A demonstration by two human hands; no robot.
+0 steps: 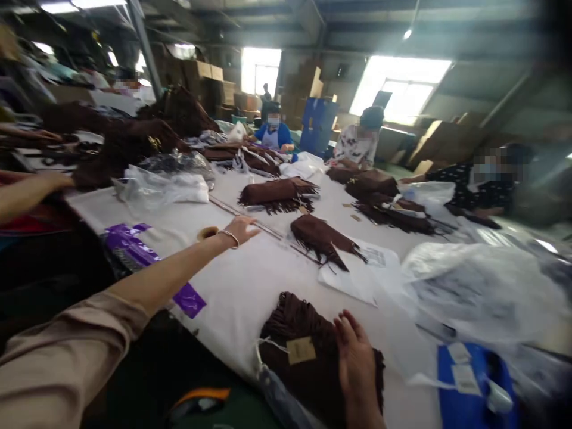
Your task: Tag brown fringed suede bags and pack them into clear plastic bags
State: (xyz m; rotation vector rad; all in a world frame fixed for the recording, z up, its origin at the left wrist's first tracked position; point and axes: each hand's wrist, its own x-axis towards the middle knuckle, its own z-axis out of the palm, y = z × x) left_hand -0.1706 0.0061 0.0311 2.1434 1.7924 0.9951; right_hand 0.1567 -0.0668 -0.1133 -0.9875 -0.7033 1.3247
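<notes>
In the head view, a folded dark brown scarf [313,375] with a fringed end lies at the near table edge. A tan paper tag [301,350] rests on it, with a white cord beside it. My right hand [356,360] lies along the scarf's right side, fingers stretched out together. My left arm reaches far over the table, and my left hand [243,230], with a bracelet at the wrist, is low over the cloth. Its fingers extend toward a long thin strip [277,233]; contact is unclear. Just left of that hand is a tape roll [208,233].
Two more rolled brown scarves [270,193] [319,235] lie mid-table, one beside a white paper sheet [357,277]. Clear plastic bags [482,292] and a blue item [476,381] are at right. Purple tape [131,245] marks the left edge. Several people sit around the table.
</notes>
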